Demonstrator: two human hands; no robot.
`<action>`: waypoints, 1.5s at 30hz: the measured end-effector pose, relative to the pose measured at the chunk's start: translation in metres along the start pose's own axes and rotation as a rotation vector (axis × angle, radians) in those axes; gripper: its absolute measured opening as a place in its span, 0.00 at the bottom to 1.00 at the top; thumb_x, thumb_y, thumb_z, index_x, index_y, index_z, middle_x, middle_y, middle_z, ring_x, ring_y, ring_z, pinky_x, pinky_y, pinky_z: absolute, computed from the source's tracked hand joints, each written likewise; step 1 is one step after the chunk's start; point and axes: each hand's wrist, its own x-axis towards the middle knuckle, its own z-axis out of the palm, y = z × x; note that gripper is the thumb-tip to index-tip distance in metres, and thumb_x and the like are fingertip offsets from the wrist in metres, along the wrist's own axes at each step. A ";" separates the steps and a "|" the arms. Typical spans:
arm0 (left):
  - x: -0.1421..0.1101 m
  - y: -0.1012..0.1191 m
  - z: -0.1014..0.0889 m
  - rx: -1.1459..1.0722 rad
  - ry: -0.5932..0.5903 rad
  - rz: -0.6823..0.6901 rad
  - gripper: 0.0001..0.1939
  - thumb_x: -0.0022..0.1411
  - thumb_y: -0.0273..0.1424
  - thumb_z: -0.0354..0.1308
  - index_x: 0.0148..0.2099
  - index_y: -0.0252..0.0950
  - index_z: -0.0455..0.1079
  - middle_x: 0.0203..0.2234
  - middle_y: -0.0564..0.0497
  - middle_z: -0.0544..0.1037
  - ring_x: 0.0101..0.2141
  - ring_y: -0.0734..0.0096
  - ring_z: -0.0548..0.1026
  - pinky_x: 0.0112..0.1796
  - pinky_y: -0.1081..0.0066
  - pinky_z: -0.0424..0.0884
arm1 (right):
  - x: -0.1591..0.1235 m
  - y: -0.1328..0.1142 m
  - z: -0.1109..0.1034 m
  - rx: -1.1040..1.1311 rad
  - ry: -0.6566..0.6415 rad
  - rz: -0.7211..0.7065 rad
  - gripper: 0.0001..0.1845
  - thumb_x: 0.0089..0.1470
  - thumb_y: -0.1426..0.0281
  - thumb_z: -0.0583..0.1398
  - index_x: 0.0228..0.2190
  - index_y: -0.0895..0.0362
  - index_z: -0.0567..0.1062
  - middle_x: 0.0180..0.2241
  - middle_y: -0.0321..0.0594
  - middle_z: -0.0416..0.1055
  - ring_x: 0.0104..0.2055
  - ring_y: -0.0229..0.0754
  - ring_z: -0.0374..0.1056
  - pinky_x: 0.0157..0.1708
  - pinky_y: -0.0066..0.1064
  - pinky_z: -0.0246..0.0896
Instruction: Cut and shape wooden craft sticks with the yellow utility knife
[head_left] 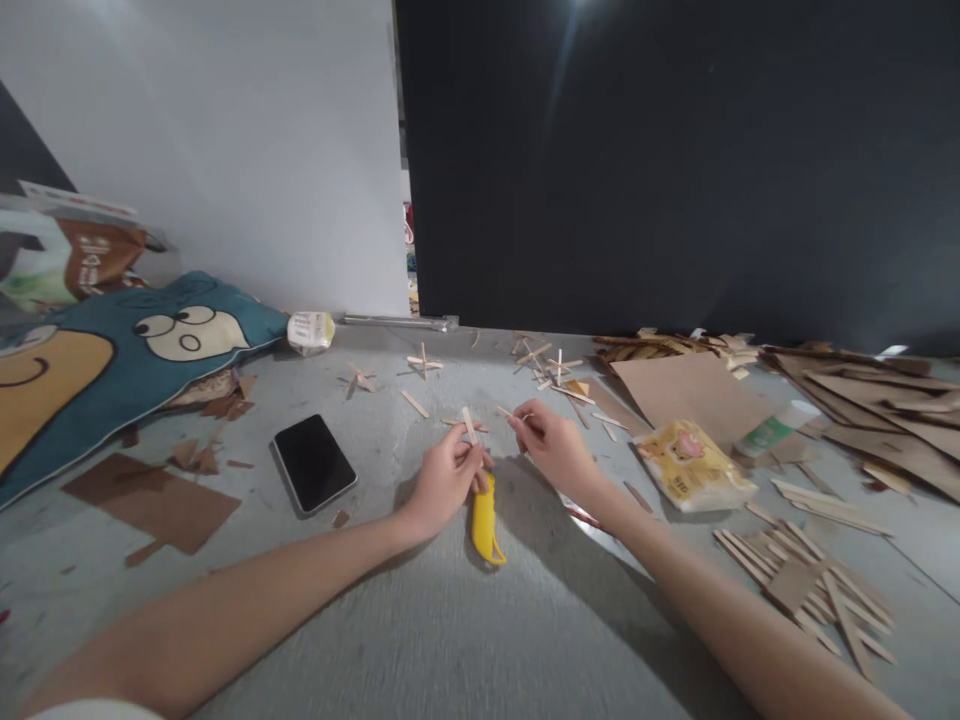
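Note:
My left hand (442, 480) is closed around a flat wooden craft stick (469, 424) that pokes up between its fingers. Under that hand lies a yellow utility knife (484, 520) on the grey floor. My right hand (551, 445) is pinched on the end of another thin wooden stick (505, 411), just right of the left hand. The two hands are close together, nearly touching. Several small crosses made of sticks (424, 362) lie scattered beyond the hands.
A black phone (313, 462) lies left of my hands. A blue cartoon cushion (112, 370) fills the far left. A yellow packet (691, 462), a glue bottle (772, 428), cardboard sheets (690, 390) and loose sticks (806, 580) lie on the right. Brown cardboard scraps (154, 500) lie at left.

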 end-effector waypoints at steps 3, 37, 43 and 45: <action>0.001 -0.004 0.000 -0.008 0.002 -0.005 0.21 0.67 0.46 0.59 0.53 0.36 0.68 0.27 0.53 0.79 0.21 0.71 0.76 0.24 0.73 0.70 | -0.011 -0.024 -0.002 0.158 0.026 -0.146 0.19 0.69 0.56 0.55 0.37 0.56 0.78 0.20 0.32 0.70 0.20 0.35 0.58 0.24 0.26 0.51; -0.009 0.010 -0.004 0.404 -0.061 0.244 0.14 0.71 0.26 0.46 0.49 0.38 0.72 0.37 0.48 0.81 0.39 0.66 0.79 0.43 0.68 0.73 | -0.023 -0.057 -0.023 0.037 -0.165 -0.118 0.19 0.60 0.73 0.54 0.17 0.56 0.62 0.17 0.27 0.48 0.25 0.36 0.37 0.24 0.30 0.39; -0.008 0.003 -0.005 0.397 -0.038 0.117 0.16 0.72 0.29 0.49 0.59 0.38 0.68 0.34 0.49 0.81 0.36 0.64 0.79 0.38 0.68 0.72 | -0.027 -0.054 -0.006 0.079 -0.083 -0.125 0.17 0.62 0.70 0.52 0.22 0.56 0.70 0.17 0.30 0.56 0.23 0.35 0.41 0.25 0.29 0.42; -0.009 0.002 -0.005 0.412 -0.033 0.105 0.17 0.72 0.28 0.49 0.59 0.38 0.68 0.33 0.49 0.81 0.34 0.65 0.79 0.36 0.69 0.71 | -0.028 -0.053 -0.001 0.086 -0.055 -0.132 0.18 0.63 0.69 0.52 0.23 0.56 0.71 0.17 0.30 0.55 0.23 0.35 0.41 0.25 0.29 0.41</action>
